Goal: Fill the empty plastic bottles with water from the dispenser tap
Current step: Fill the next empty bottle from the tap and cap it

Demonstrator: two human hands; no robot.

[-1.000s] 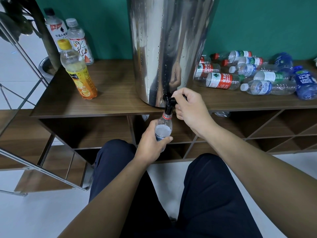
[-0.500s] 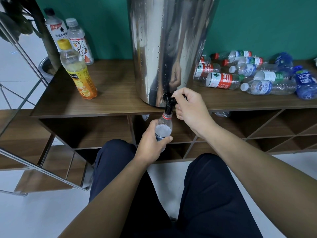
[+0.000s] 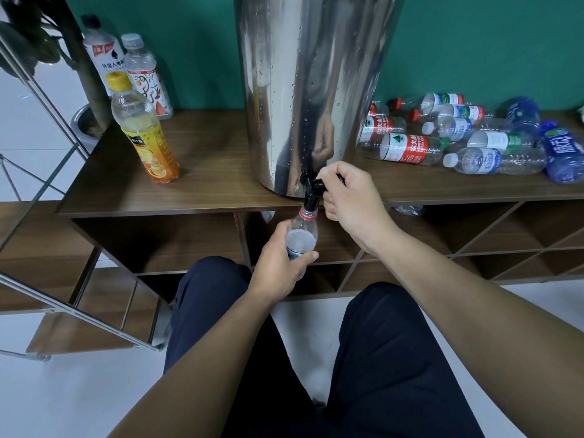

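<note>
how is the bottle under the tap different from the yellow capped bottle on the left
The bottle under the tap is uncapped, with only a red neck ring; the yellow-capped bottle is closed. The first is held in the left hand below the shelf top; the second stands free on it. The first holds clear water, while the second has an orange label. Both are upright clear plastic.

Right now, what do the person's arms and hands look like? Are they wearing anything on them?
Both arms are bare right up to the picture's edge, with no sleeves showing. The left hand and right hand have no gloves, rings, or watch. The only clothing visible is dark navy trousers.
</note>
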